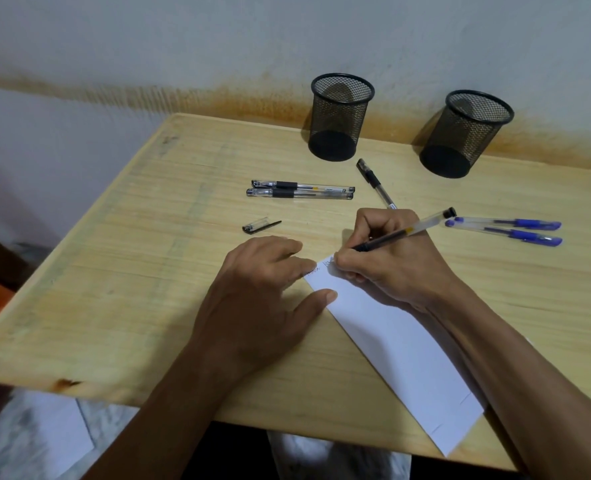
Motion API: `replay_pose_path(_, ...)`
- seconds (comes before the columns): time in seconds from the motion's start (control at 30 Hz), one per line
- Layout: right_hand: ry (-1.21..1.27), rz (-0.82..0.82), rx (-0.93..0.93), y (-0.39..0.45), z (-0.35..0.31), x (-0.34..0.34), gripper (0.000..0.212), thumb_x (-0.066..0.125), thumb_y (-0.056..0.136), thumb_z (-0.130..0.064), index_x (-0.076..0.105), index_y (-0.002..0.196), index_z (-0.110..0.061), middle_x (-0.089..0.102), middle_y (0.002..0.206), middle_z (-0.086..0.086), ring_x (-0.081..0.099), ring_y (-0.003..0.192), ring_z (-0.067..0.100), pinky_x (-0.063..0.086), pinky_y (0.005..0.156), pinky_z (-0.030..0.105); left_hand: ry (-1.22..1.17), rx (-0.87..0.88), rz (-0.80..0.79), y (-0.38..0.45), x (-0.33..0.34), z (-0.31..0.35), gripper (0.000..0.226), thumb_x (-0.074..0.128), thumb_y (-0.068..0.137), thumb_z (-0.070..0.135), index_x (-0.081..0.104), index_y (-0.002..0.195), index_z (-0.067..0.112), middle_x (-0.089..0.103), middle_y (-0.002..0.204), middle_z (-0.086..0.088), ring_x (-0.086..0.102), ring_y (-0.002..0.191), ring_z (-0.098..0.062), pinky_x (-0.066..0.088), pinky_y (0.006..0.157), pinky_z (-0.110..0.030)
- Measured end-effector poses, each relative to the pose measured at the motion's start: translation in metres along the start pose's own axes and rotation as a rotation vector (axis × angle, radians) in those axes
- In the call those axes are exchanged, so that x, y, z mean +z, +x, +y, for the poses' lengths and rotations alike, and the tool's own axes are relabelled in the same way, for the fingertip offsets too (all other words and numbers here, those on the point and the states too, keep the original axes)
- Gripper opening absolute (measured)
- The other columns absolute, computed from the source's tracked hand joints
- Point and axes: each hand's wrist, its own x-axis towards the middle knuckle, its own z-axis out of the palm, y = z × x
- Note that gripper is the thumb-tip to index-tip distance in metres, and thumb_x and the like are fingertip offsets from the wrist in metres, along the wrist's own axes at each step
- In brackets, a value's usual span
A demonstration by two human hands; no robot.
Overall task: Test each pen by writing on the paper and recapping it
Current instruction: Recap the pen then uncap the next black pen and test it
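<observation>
My right hand [391, 261] grips an uncapped black pen [408, 232], its tip down at the top edge of a long white paper [391, 344] with faint scribbles there. My left hand [266, 289] lies flat, fingers spread, pressing the paper's upper left corner. The pen's loose cap [261, 225] rests on the table to the left. Two capped black pens [299, 189] lie side by side further back. A third black pen [375, 183] lies slanted behind my right hand. Two capped blue pens [509, 230] lie at the right.
Two black mesh pen cups, one [339, 116] at the back centre and one [465, 133] at the back right, stand near the stained wall. The wooden table [114, 271] ends at the left and near edges. A sheet of paper [55, 434] lies on the floor below.
</observation>
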Motion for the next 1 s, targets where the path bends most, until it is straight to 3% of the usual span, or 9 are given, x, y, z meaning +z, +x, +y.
replay_pose_path(0.23, 0.040, -0.022, 0.006, 0.0008, 0.0023, -0.0009, 0.024, 0.065, 0.067, 0.028, 0.049, 0.060, 0.011, 0.055, 0.049, 0.022, 0.047, 0.041, 0.027, 0.041, 0.045, 0.030, -0.003, 0.010, 0.010, -0.0002, 0.0020, -0.0016, 0.043, 0.066, 0.081, 0.055, 0.076, 0.101, 0.018, 0.070, 0.115, -0.005, 0.063, 0.110, -0.024, 0.048, 0.092, -0.044)
replay_pose_path(0.33, 0.073, 0.003, 0.003, 0.0023, 0.0051, -0.0004, 0.025, 0.065, 0.064, 0.025, 0.049, 0.058, 0.006, 0.054, 0.048, 0.020, 0.046, 0.042, 0.027, 0.040, 0.048, 0.036, 0.004, 0.005, 0.011, -0.0006, 0.0019, -0.0017, 0.043, 0.066, 0.081, 0.055, 0.076, 0.101, 0.018, 0.070, 0.116, -0.005, 0.063, 0.111, -0.024, 0.048, 0.092, -0.044)
replay_pose_path(0.77, 0.067, 0.014, -0.010, 0.0024, 0.0054, -0.0008, 0.019, 0.067, 0.061, 0.016, 0.048, 0.060, 0.012, 0.054, 0.048, 0.021, 0.047, 0.041, 0.027, 0.040, 0.046, 0.033, 0.010, 0.010, 0.016, -0.0006, 0.0025, -0.0020, 0.043, 0.066, 0.081, 0.054, 0.076, 0.101, 0.018, 0.070, 0.116, -0.005, 0.062, 0.111, -0.024, 0.048, 0.092, -0.044)
replay_pose_path(1.0, 0.089, 0.019, 0.003, 0.0036, 0.0080, -0.0015, 0.021, 0.067, 0.062, 0.017, 0.047, 0.059, 0.010, 0.054, 0.047, 0.019, 0.047, 0.043, 0.028, 0.040, 0.049, 0.038, 0.010, 0.018, 0.026, -0.0007, 0.0037, -0.0032, 0.043, 0.067, 0.082, 0.054, 0.076, 0.102, 0.017, 0.070, 0.116, -0.006, 0.062, 0.111, -0.024, 0.048, 0.092, -0.044)
